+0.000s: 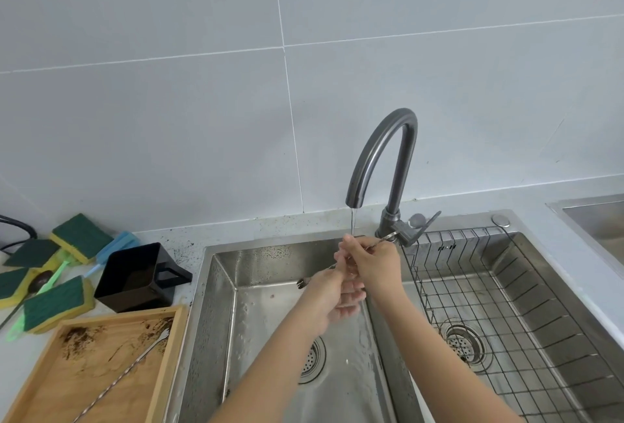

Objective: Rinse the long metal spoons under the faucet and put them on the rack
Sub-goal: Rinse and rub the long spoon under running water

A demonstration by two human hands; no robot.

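- Both my forearms are reaching up from the bottom edge over the left sink basin [223, 321], the nearest things in view.
- My right hand [374, 264] is closing its fingers around the thin handle of a long metal spoon [383, 239], holding it slanted under the faucet [381, 152].
- That spoon's upper end is pointing up and right toward the faucet base, while its lower, forked-looking end [301, 282] is sticking out to the left past my wrist.
- My left hand [337, 294] is sitting just below and left of the right one, fingers loosely curled and partly open; it is touching the spoon's shaft, though I cannot tell whether it is truly gripping it.
- A thin stream of water [353, 221] is falling from the spout onto my fingertips and running down into the basin, where it is wetting the steel around the drain [312, 360].
- A second long spoon [135, 367] is lying diagonally in the wooden tray [169, 348] on the counter [20, 358] to the left, among dark brown smears.
- A black cup [135, 274] is standing just behind the tray, with green and yellow sponges [81, 236] lying further left.
- The wire rack [506, 304] is sitting inside the right basin, well apart from both spoons.
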